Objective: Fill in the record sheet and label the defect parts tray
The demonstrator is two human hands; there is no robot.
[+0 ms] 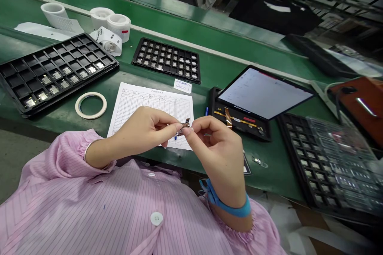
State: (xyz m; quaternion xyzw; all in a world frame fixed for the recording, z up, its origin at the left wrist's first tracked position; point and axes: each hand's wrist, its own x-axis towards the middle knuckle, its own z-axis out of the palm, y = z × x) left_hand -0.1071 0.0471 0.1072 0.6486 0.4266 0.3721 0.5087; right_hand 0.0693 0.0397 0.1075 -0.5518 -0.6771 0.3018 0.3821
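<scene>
A small metallic part with a short dark tab (186, 124) is pinched between my two hands, above the right edge of a printed form (149, 103). My left hand (146, 129) grips its left side between thumb and fingertips. On the other side, my right hand (217, 143) holds it with thumb and index finger, the other fingers curled. The fingertips hide much of the part. To the right of my hands, a tablet (265, 91) with a lit screen leans on a black case (215, 105) that has copper-coloured flex strips.
Black trays of small parts stand at the left (42, 67), at the back (167, 57) and at the right (299, 155). A tape roll (91, 105) lies left of the form. White label rolls (119, 26) stand behind. A small clear piece (259, 161) lies near the front edge.
</scene>
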